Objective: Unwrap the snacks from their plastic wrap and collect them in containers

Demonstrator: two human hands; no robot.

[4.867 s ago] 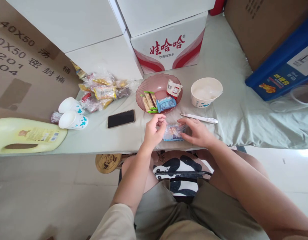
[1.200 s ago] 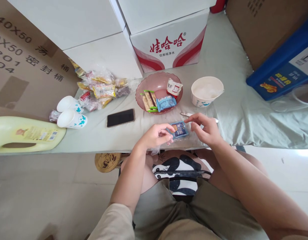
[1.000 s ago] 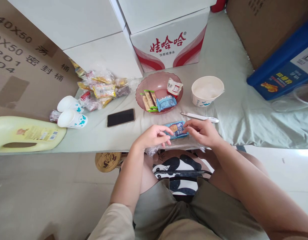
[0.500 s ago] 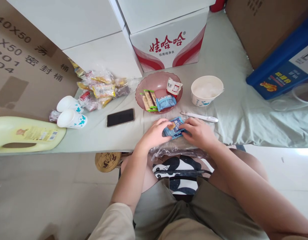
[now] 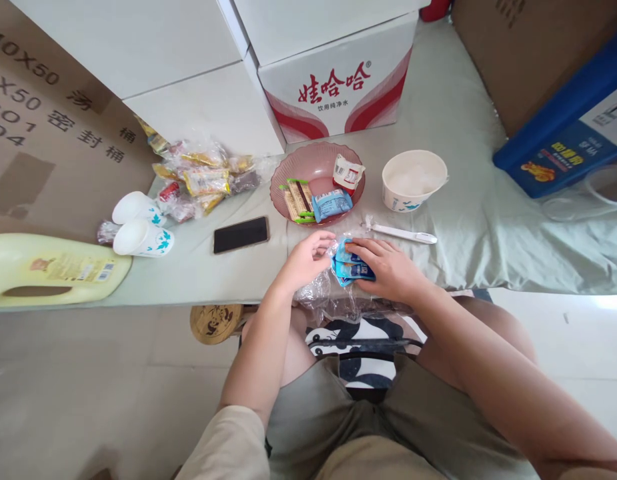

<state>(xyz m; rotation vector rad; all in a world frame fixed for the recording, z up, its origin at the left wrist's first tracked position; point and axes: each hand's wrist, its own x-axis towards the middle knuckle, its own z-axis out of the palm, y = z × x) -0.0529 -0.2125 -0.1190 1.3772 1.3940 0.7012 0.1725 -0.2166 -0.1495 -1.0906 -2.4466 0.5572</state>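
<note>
My right hand (image 5: 388,268) grips small blue snack packets (image 5: 349,267) just above the table's front edge. My left hand (image 5: 306,259) sits beside them with its fingers curled against the packets' left end and on the clear plastic bag (image 5: 328,301) that hangs crumpled under both hands. Just behind them stands a pink glass plate (image 5: 315,165) with a blue packet (image 5: 330,203), green-edged bars (image 5: 298,200) and a white-and-red packet (image 5: 347,175) in it.
A white pen-like tool (image 5: 401,233) lies right of the hands, a white paper bowl (image 5: 413,179) behind it. A black phone (image 5: 241,234), a heap of wrapped snacks (image 5: 203,179), two paper cups (image 5: 138,227) and a yellow jug (image 5: 53,269) lie left. Cartons (image 5: 333,87) stand behind.
The blue packets have come out of the clear bag and been raised; my right hand now closes over them, and the empty bag has slid down to hang off the table's front edge.
</note>
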